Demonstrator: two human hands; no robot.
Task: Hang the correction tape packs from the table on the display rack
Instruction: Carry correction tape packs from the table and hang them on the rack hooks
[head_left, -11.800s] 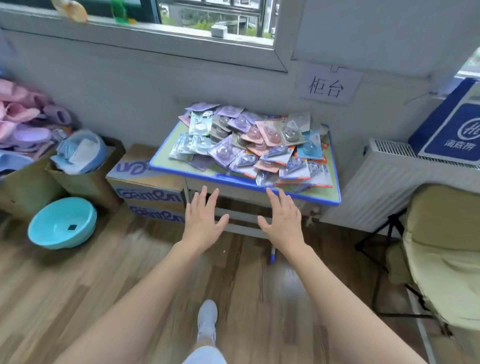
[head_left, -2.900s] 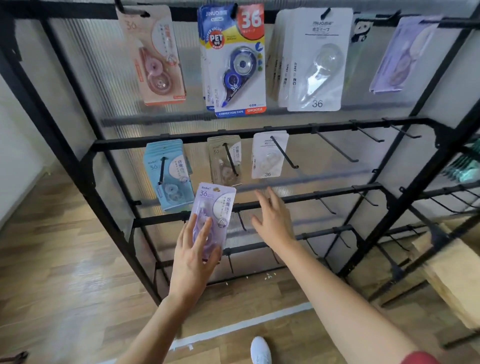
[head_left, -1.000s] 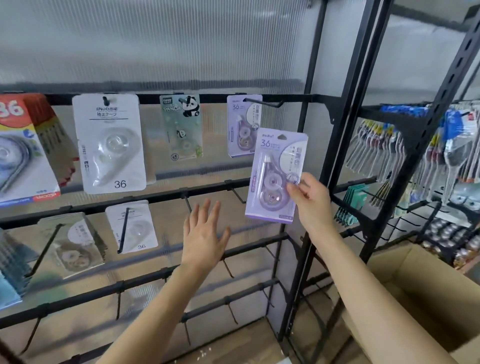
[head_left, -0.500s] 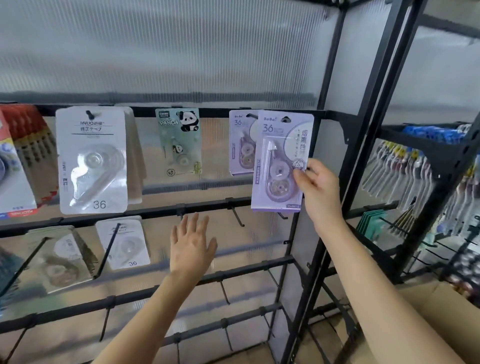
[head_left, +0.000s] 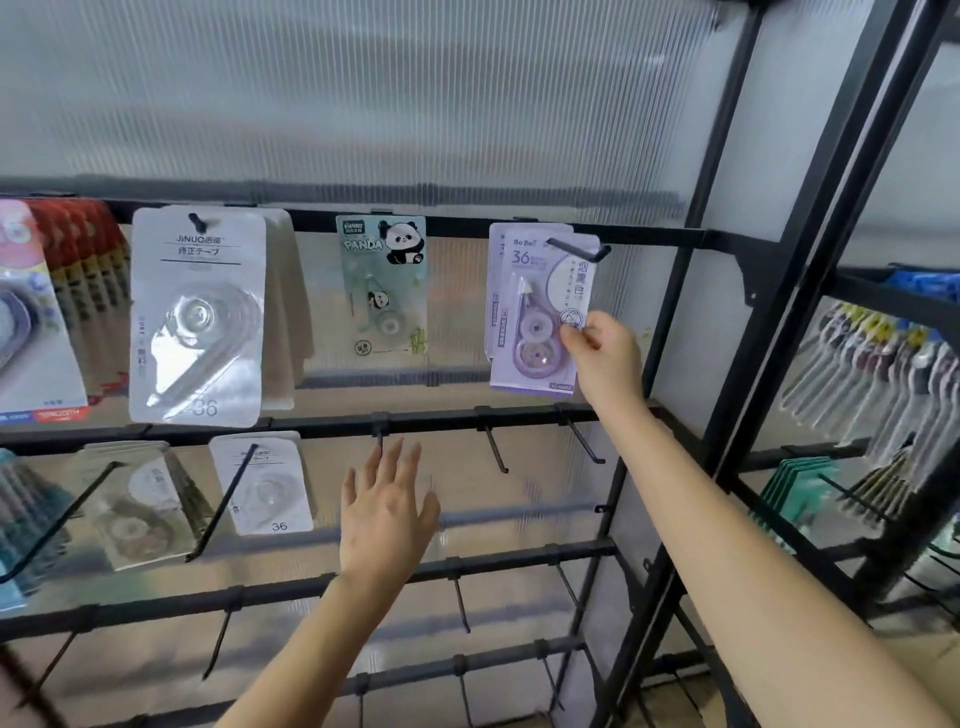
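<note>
A purple correction tape pack (head_left: 540, 317) hangs on the top-right hook (head_left: 576, 250) of the black display rack (head_left: 670, 239), in front of another purple pack. My right hand (head_left: 602, 358) pinches its lower right edge between thumb and fingers. My left hand (head_left: 387, 512) hovers lower, in front of the second rail, fingers spread and holding nothing. The table is out of view.
Along the top rail hang a panda pack (head_left: 384, 291), white packs (head_left: 197, 317) and red-edged packs (head_left: 57, 312). The second row has a white pack (head_left: 265, 483) and bare hooks (head_left: 493, 447). A second rack (head_left: 883, 374) with pens stands to the right.
My right hand has slid the purple pack up onto the top-right hook, over the pack hanging there. My left hand stays low and open.
</note>
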